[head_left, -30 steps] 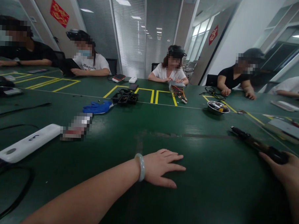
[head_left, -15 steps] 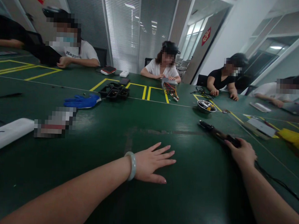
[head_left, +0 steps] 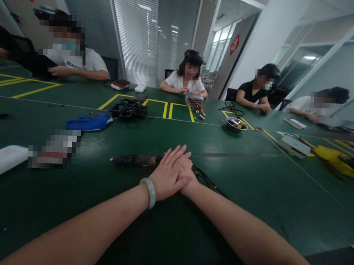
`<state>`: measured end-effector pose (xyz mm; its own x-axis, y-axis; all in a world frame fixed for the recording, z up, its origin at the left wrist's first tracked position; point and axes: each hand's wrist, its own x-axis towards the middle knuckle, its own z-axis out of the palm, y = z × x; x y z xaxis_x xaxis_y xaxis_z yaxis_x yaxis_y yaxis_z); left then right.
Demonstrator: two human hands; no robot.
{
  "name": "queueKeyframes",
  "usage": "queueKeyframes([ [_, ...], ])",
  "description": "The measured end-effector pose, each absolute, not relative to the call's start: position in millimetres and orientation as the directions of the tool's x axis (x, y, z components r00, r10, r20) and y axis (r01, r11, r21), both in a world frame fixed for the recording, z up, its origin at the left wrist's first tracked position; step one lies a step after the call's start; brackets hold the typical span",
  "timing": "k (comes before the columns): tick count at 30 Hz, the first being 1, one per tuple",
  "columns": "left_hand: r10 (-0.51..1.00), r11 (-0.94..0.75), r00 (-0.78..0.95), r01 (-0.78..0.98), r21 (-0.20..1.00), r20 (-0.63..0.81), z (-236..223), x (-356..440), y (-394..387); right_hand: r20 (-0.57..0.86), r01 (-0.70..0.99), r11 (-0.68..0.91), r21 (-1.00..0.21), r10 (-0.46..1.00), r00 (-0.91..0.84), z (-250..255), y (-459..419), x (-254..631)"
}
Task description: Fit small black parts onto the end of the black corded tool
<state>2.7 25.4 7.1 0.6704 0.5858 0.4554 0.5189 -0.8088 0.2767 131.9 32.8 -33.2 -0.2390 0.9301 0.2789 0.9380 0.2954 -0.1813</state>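
Observation:
A dark, corded electric screwdriver (head_left: 136, 161) lies level across the green table (head_left: 103, 207), its metal tip pointing left. My right hand (head_left: 190, 182) is closed around its rear end, with most of the fingers hidden. Over it rests my left hand (head_left: 166, 178), a bangle on its wrist, fingers stretched out and holding nothing. The tool's black cord (head_left: 207, 178) trails to the right from behind my hands.
At left lie a blue glove (head_left: 88, 122) and a white case (head_left: 7, 161). Black trays (head_left: 128, 109), a power supply with wires (head_left: 194, 98) and a metal bowl (head_left: 236, 124) stand farther off. A yellow bag (head_left: 334, 159) is at right. Several people sit opposite.
My right hand has brought the screwdriver leftward and turned it level. My left hand, which was flat on the table, now lies over my right. The view has shifted slightly right.

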Motion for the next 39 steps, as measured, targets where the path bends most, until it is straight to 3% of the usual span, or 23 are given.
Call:
queueKeyframes([
  [4, 0.655, -0.749, 0.594, 0.594, 0.295, 0.467, 8, 0, 27, 0.285, 0.865, 0.471, -0.175, 0.865, -0.414, -21, 21, 125],
  [6, 0.651, -0.749, 0.592, 0.602, 0.275, 0.475, 9, 0, 28, 0.300, 0.857, 0.484, -0.177, 0.856, -0.421, -6, 11, 135],
  [12, 0.676, -0.711, 0.570, 0.671, 0.210, 0.466, 8, 0, 38, 0.363, 0.992, 0.073, -0.106, 0.931, -0.030, 27, -31, 177],
  [19, 0.655, -0.743, 0.645, 0.644, 0.181, 0.395, 8, 0, 41, 0.215, 0.994, 0.099, -0.042, 0.973, -0.088, 4, -29, 202],
  [22, 0.665, -0.735, 0.646, 0.656, 0.172, 0.376, 10, 0, 41, 0.247, 0.988, 0.115, -0.104, 0.965, -0.086, 2, -20, 210],
  [29, 0.615, -0.788, 0.718, 0.579, 0.211, 0.327, 13, 3, 35, 0.477, 0.946, -0.090, -0.311, 0.846, 0.238, 2, 15, 252],
  [36, 0.558, -0.830, 0.760, 0.512, 0.221, 0.334, 14, 7, 28, 0.627, 0.959, 0.124, -0.257, 0.776, 0.067, 0, 51, 267],
  [39, 0.555, -0.832, 0.753, 0.512, 0.216, 0.354, 13, 6, 29, 0.567, 0.909, 0.119, -0.399, 0.811, 0.143, -1, 62, 260],
])
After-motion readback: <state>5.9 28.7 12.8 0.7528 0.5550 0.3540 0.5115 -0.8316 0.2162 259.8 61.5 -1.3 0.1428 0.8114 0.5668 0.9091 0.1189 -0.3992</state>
